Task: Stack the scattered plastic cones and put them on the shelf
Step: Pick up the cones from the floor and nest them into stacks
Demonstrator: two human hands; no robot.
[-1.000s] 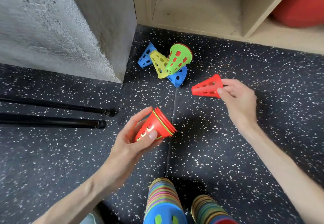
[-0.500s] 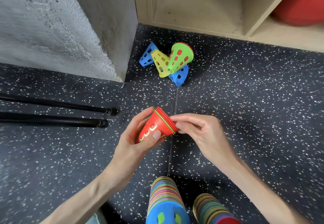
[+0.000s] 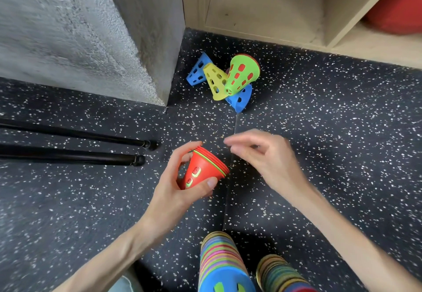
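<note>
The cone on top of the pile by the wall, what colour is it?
The top cone is bright green, with red showing through its holes. The head view shows it.

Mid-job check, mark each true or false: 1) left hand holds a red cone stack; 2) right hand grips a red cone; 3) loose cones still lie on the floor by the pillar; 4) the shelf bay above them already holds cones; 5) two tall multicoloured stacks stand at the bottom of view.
1) True: the left hand grips the red cone stack.
2) False: the right hand holds nothing.
3) True: the loose cones lie clustered there.
4) False: the shelf bay shows no cones.
5) True: the multicoloured stacks stand there.
</note>
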